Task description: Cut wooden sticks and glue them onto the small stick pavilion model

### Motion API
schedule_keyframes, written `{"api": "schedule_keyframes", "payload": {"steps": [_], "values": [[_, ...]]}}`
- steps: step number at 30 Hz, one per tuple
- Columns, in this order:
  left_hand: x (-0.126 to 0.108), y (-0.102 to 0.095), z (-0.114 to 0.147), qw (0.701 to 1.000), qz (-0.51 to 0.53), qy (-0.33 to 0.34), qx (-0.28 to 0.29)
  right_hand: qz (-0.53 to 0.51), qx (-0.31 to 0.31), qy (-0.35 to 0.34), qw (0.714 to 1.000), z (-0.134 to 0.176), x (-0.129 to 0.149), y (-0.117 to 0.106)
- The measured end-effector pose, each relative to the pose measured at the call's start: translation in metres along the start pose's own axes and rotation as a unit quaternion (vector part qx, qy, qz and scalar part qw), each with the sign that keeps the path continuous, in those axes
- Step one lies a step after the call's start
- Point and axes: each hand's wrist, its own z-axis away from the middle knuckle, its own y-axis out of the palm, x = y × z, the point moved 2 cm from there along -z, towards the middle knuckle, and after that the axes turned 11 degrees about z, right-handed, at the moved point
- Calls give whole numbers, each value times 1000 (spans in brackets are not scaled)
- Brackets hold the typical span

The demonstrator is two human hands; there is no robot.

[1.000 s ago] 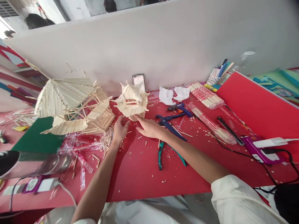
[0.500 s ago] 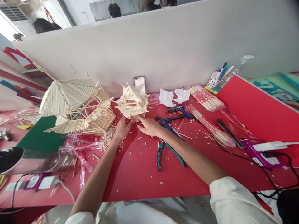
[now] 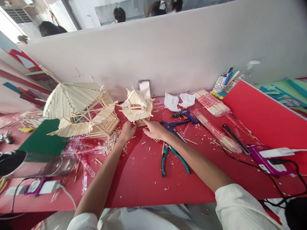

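A small pavilion model (image 3: 137, 107) made of thin wooden sticks stands on the red table, with a pointed roof and a flared lower tier. My left hand (image 3: 128, 131) is closed at the near left of its base, its fingertips partly hidden by the model. On the near right, my right hand (image 3: 155, 130) grips the base, index finger reaching along the edge and thumb lower. To the left is a larger stick pavilion model (image 3: 74, 100). Green-handled pliers (image 3: 176, 156) and a blue cutter (image 3: 171, 127) lie near my right forearm.
A blue glue gun (image 3: 184, 115), crumpled tissues (image 3: 171, 101) and packs of sticks (image 3: 212, 103) lie to the right. A purple power strip (image 3: 266, 159) trails cables. Plastic wrappers (image 3: 83, 148), a clear jar (image 3: 48, 164) and a green board (image 3: 40, 135) are at left. A white partition (image 3: 168, 54) stands behind.
The whole view has shifted slightly downward and right. Both hands stay at the small pavilion model's base, with hardly any movement of the fingers.
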Motion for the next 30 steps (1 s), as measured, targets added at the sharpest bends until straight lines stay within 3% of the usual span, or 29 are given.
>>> {"api": "schedule_keyframes", "payload": {"steps": [13,21,25,30], "values": [[7,1,1,1000,8,-18,2,46,-7,7,999,-2,3,16],[8,2,-1,1000,5,-14,2,26,-14,2,1000,1,8,9],[10,-12,4,1000,-16,-10,-2,-4,-19,-5,1000,10,16,-4],[15,-40,25,991,-73,-10,110,-86,2,7,996,35,21,-33]]}}
